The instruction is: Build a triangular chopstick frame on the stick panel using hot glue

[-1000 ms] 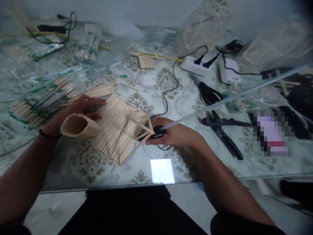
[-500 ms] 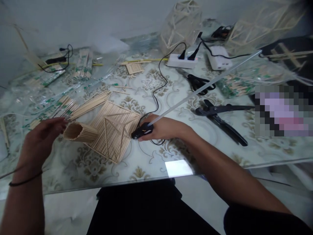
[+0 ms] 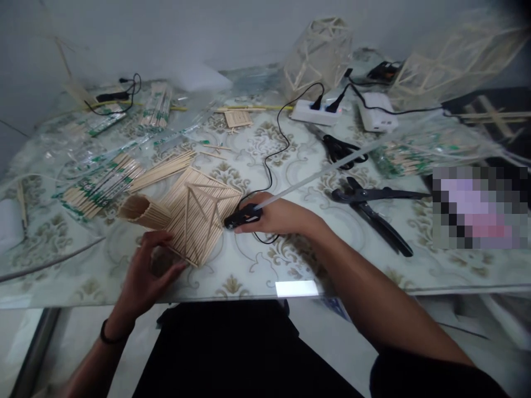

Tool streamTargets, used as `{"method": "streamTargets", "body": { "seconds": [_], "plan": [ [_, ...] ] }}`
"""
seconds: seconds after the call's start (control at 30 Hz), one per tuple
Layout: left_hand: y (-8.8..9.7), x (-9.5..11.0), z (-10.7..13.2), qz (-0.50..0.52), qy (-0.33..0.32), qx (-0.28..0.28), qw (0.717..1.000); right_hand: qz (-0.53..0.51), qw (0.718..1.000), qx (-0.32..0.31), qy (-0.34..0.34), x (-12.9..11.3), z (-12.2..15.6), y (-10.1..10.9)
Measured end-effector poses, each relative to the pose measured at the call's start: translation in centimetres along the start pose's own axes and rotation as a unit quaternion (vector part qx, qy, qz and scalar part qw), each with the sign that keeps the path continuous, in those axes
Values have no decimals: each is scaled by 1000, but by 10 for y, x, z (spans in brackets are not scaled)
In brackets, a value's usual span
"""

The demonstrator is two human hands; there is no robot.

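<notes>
A black glue gun (image 3: 243, 216) is in my right hand (image 3: 276, 215), its fingers wrapped round it. A long translucent glue stick (image 3: 315, 172) runs out of its back, and its nozzle points at the right side of a panel of wooden sticks (image 3: 178, 221). A stick frame (image 3: 205, 213) stands on that panel. My left hand (image 3: 145, 268) is at the panel's near-left edge, thumb and fingers apart in a curve; whether they touch the edge I cannot tell. A hollow cup of wooden sticks (image 3: 145, 213) lies tilted against the panel's left side.
Black pliers (image 3: 371, 204) and scissors (image 3: 342, 149) lie at the right. Behind are a white power strip (image 3: 316, 113) and the gun's black cord (image 3: 269, 160). Bagged sticks (image 3: 102, 185) and loose sticks (image 3: 164, 171) lie left. Large stick frames (image 3: 319, 58) stand at the back.
My left hand has moved right and toward me, from beside the stick cup to the panel's near edge. My right hand still holds the glue gun in about the same place. The view has shifted slightly.
</notes>
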State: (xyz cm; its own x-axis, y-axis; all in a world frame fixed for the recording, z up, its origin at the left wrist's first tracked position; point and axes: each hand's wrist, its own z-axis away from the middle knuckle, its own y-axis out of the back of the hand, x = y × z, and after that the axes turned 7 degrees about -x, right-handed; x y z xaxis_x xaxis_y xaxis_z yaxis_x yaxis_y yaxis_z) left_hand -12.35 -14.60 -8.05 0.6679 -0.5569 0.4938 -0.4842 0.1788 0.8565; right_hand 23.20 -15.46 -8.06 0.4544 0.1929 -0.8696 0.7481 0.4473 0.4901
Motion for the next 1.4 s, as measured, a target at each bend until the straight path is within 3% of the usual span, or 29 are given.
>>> {"method": "streamTargets", "body": {
  "seconds": [0.1, 0.3, 0.43, 0.57, 0.77, 0.83, 0.97, 1.1, 1.23, 1.4],
  "plan": [
    [-13, 8, 1, -9, -41, -35, 999, -2, 1000, 7, -17, 0, 3, 0],
    [-27, 13, -1, -90, -57, -29, 994, 40, 999, 12, -7, 1, 6, -1],
    [-29, 13, -2, -93, -71, -40, 992, 47, 999, -3, 17, -2, 4, -3],
    [-28, 13, -1, -92, -64, -42, 993, -5, 1000, 6, -10, -10, 8, -1],
    [-26, 11, 1, -41, -65, -26, 997, -66, 997, 36, -22, -37, 26, 16],
    [-27, 15, 3, -17, -56, 10, 998, -51, 997, 54, 5, -47, 30, 22],
    [-25, 42, -2, 15, -66, 149, 987, -25, 992, 97, 75, -58, 35, 25],
    [-12, 78, -26, 69, -146, 189, 969, 0, 984, 143, 104, -63, 36, 22],
    [-2, 99, -55, 61, -159, 231, 958, 30, 978, 188, 88, -70, 36, 16],
    [-7, 112, -68, 26, -153, 255, 954, 38, 969, 235, 66, -68, 39, 11]
  ]
}}
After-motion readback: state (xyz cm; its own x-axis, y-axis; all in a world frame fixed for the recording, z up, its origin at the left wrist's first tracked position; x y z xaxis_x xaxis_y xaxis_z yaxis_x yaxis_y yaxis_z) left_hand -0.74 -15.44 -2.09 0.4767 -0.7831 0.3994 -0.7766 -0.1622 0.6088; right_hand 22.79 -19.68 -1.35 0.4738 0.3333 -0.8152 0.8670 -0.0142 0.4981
